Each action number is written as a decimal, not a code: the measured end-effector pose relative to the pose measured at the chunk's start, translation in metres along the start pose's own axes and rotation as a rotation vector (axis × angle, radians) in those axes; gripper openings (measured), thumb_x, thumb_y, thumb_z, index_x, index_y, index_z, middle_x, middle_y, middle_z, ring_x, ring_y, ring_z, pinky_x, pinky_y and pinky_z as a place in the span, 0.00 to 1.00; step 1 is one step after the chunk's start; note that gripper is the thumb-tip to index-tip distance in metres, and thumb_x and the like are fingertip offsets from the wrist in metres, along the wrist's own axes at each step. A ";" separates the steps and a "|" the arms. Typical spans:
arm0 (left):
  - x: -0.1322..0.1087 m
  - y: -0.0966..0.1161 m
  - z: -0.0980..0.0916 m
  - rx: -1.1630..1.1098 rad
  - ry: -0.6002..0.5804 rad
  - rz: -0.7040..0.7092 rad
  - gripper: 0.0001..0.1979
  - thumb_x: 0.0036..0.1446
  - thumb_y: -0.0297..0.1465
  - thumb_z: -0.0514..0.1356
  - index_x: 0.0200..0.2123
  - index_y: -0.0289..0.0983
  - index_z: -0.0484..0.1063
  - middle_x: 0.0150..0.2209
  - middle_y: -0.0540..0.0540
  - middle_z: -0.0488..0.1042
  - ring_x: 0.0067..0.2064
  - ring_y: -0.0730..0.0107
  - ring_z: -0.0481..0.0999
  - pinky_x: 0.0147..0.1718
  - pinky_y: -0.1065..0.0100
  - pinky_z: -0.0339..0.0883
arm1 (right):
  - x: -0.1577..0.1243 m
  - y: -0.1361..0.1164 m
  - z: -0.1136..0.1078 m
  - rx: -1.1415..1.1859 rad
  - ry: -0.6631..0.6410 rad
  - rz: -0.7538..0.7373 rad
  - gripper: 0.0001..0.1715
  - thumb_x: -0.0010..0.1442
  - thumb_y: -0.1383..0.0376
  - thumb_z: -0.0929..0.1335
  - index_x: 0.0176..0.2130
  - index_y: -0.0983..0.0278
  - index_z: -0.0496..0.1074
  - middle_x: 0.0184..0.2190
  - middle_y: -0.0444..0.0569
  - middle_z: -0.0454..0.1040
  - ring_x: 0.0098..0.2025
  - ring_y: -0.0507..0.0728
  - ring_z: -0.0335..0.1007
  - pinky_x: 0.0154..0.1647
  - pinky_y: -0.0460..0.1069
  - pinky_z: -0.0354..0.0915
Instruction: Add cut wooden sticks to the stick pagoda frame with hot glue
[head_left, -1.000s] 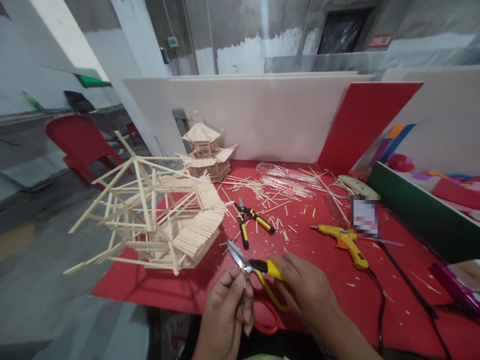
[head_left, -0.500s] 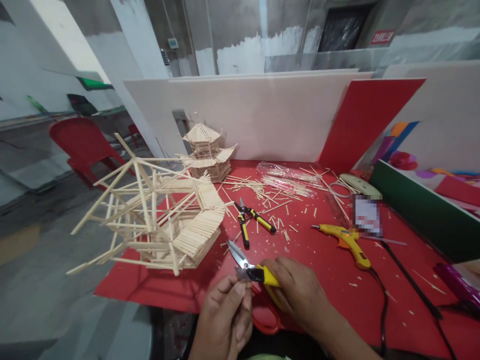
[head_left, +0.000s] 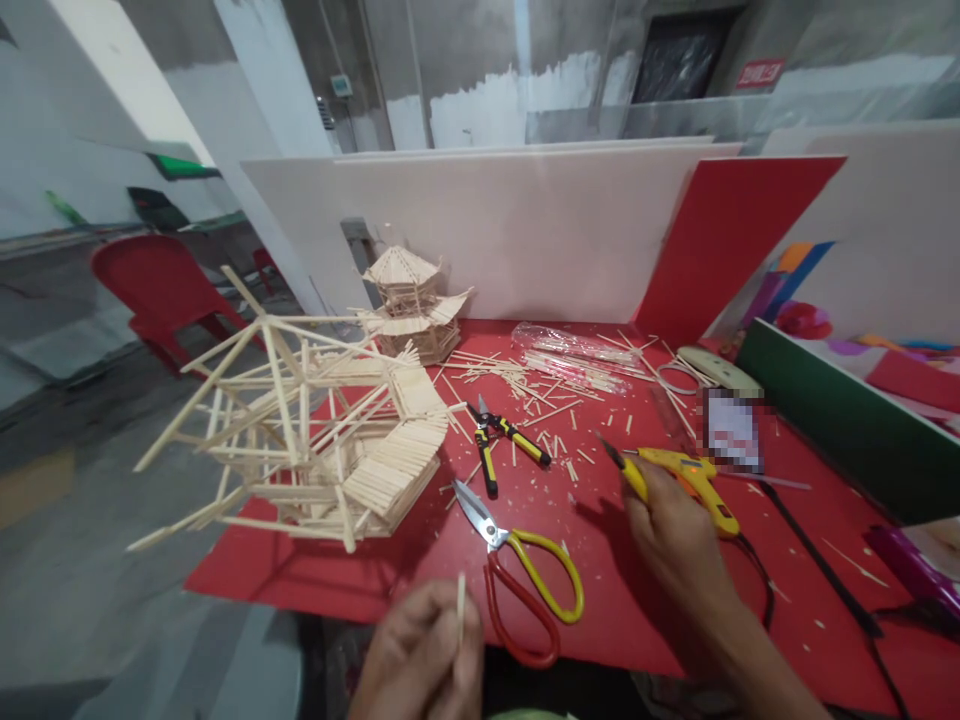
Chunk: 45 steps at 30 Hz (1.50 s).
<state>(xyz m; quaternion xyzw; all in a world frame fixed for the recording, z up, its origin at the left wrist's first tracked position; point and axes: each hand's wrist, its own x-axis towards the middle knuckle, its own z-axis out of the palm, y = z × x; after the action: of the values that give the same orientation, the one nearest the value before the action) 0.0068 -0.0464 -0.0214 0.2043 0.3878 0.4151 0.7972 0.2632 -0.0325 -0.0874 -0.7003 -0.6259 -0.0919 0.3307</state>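
Observation:
Near the table's front edge my left hand (head_left: 424, 650) is closed, pinching a short wooden stick (head_left: 461, 610) upright between thumb and fingers. My right hand (head_left: 675, 530) is wrapped round a yellow utility knife (head_left: 634, 478), its dark tip pointing away and to the left. Just beyond that hand lies a yellow hot glue gun (head_left: 701, 485), partly covered by it. Between my hands rest scissors (head_left: 491, 535) with one red and one yellow handle. Yellow-and-black pruning shears (head_left: 491, 435) lie behind them. On the left stands a stick-built frame model (head_left: 345, 450) with a partly covered roof.
A small finished-looking stick pagoda (head_left: 409, 300) stands at the back. Loose sticks (head_left: 491, 368) and a plastic bag of sticks (head_left: 577, 360) lie nearby on the red tabletop (head_left: 600, 620). White boards (head_left: 525, 230) rise behind. A black cable (head_left: 817, 560) crosses the right side.
My right hand has carried the utility knife away from my left hand, to the right and forward. The scissors' handles are now uncovered. My left hand has moved down slightly, showing the stick.

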 end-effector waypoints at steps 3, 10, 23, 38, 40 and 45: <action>0.013 -0.004 0.003 0.000 0.049 -0.015 0.17 0.40 0.39 0.75 0.28 0.36 0.75 0.19 0.56 0.68 0.12 0.88 0.53 0.09 0.81 0.48 | -0.002 -0.008 -0.009 0.105 -0.126 -0.021 0.17 0.67 0.61 0.61 0.52 0.63 0.68 0.45 0.53 0.77 0.43 0.59 0.76 0.40 0.50 0.68; 0.031 -0.015 -0.001 0.185 0.189 0.196 0.18 0.41 0.41 0.74 0.28 0.35 0.74 0.18 0.57 0.68 0.13 0.84 0.59 0.09 0.80 0.55 | -0.022 -0.072 -0.026 0.293 -0.333 -0.177 0.17 0.70 0.59 0.59 0.56 0.58 0.65 0.41 0.49 0.75 0.40 0.57 0.73 0.39 0.50 0.67; 0.032 -0.018 -0.017 0.344 0.149 0.282 0.15 0.50 0.40 0.69 0.32 0.34 0.76 0.14 0.56 0.67 0.14 0.82 0.60 0.13 0.80 0.54 | -0.018 -0.078 -0.025 0.179 -0.249 -0.330 0.19 0.70 0.58 0.60 0.56 0.61 0.67 0.35 0.50 0.72 0.33 0.55 0.66 0.33 0.49 0.57; 0.041 -0.024 -0.034 0.385 0.027 0.486 0.05 0.58 0.31 0.64 0.36 0.41 0.81 0.31 0.52 0.71 0.24 0.78 0.70 0.20 0.77 0.64 | -0.018 -0.076 -0.027 0.205 -0.183 -0.444 0.22 0.67 0.59 0.63 0.58 0.63 0.67 0.38 0.52 0.73 0.35 0.56 0.64 0.35 0.51 0.56; 0.043 -0.025 -0.036 0.398 0.034 0.504 0.05 0.58 0.30 0.64 0.36 0.40 0.81 0.32 0.51 0.71 0.25 0.78 0.70 0.20 0.76 0.65 | -0.017 -0.076 -0.026 0.205 -0.173 -0.455 0.22 0.67 0.59 0.64 0.58 0.63 0.68 0.38 0.52 0.73 0.36 0.56 0.63 0.35 0.51 0.55; 0.048 -0.023 -0.036 0.334 0.055 0.509 0.04 0.57 0.32 0.65 0.34 0.39 0.81 0.32 0.52 0.70 0.22 0.80 0.68 0.18 0.77 0.63 | -0.014 -0.078 -0.023 0.214 -0.093 -0.473 0.21 0.67 0.60 0.65 0.57 0.63 0.69 0.37 0.51 0.72 0.36 0.56 0.62 0.36 0.51 0.53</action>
<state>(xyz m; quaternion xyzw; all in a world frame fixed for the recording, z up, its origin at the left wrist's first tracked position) 0.0070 -0.0196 -0.0805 0.4116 0.4085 0.5374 0.6123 0.1939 -0.0572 -0.0500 -0.4989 -0.7930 -0.0674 0.3430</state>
